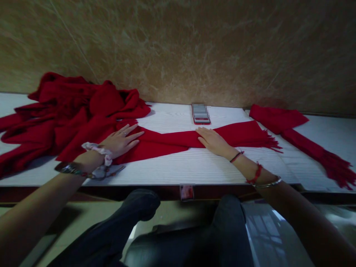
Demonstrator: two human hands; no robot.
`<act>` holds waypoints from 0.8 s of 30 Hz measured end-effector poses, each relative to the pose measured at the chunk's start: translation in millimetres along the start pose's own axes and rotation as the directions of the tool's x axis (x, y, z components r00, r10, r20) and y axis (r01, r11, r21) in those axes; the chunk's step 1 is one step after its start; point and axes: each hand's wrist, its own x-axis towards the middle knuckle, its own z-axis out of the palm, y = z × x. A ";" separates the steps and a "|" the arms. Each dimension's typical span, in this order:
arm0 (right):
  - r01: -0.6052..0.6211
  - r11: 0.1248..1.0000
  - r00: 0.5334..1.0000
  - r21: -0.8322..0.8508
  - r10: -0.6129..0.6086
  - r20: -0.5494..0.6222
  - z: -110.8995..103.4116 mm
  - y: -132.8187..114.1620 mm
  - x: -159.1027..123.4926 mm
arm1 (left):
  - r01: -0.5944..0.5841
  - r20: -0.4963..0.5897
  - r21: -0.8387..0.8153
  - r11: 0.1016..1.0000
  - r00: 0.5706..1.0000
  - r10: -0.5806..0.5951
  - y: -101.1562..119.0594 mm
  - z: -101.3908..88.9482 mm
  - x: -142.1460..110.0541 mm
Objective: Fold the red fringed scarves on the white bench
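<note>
A red scarf (178, 138) stretches lengthwise over the white table, its fringed end pointing right. Flat on its left part rests my left hand (121, 139), fingers spread, with a scrunchie and a beaded bracelet on the wrist. My right hand (213, 140) lies on the narrower folded middle of the scarf, palm down and fingers stretched out. Left of my left hand is a large crumpled heap of red scarves (75, 107); where the stretched scarf meets the heap I cannot make out.
A phone (201, 114) lies near the back of the white table (155, 172). Another folded red scarf with fringe (300, 137) is at the right. A brown marbled wall (178, 52) rises behind the table. My legs are below the front edge.
</note>
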 end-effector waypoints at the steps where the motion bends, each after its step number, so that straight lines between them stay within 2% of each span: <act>1: -0.002 1.000 1.000 -0.006 0.002 -0.002 0.2 -0.5 -0.2 | -0.001 0.002 0.000 1.000 1.000 0.001 -6.0 -0.3 -1.0; 6: 0.004 1.000 1.000 -0.004 -0.005 -0.009 0.8 -0.3 -0.8 | 0.123 0.003 0.045 0.991 0.992 -0.123 -46.7 -7.2 -11.7; 9: 0.008 1.000 1.000 0.010 -0.008 -0.012 0.3 0.2 -0.4 | 0.131 -0.035 0.096 0.987 0.991 -0.129 -62.1 -18.1 -18.3; 12: 0.002 1.000 1.000 0.021 -0.002 -0.007 -1.2 -0.6 -0.1 | 0.127 -0.053 0.116 0.985 0.991 -0.122 -47.0 -32.4 -15.5; 16: 0.023 0.999 1.000 0.039 -0.023 -0.013 -3.9 -2.0 -1.3 | -0.031 -0.034 0.109 0.994 0.999 0.035 3.9 -47.7 7.1; 18: 0.037 0.998 0.999 0.044 -0.036 -0.015 -4.7 -1.7 -2.4 | -0.135 0.050 0.114 0.984 0.990 0.130 20.9 -53.2 20.4; 19: 0.041 0.998 0.999 0.045 -0.041 -0.014 -5.0 -1.3 -2.9 | -0.154 0.112 0.121 0.981 0.984 0.141 23.9 -55.1 25.3; 21: 0.050 0.998 0.999 0.040 -0.050 -0.014 -5.7 -0.4 -3.7 | -0.111 0.199 0.147 0.983 0.977 0.081 18.7 -56.2 27.9; 22: 0.058 0.998 0.998 0.035 -0.058 -0.013 -6.3 -0.3 -3.9 | -0.053 0.202 0.164 0.985 0.979 0.019 11.7 -54.8 24.9; 24: 0.078 0.997 0.997 0.022 -0.078 -0.016 -8.2 -1.4 -4.2 | 0.107 0.120 0.180 0.978 0.984 -0.129 -6.6 -47.6 10.8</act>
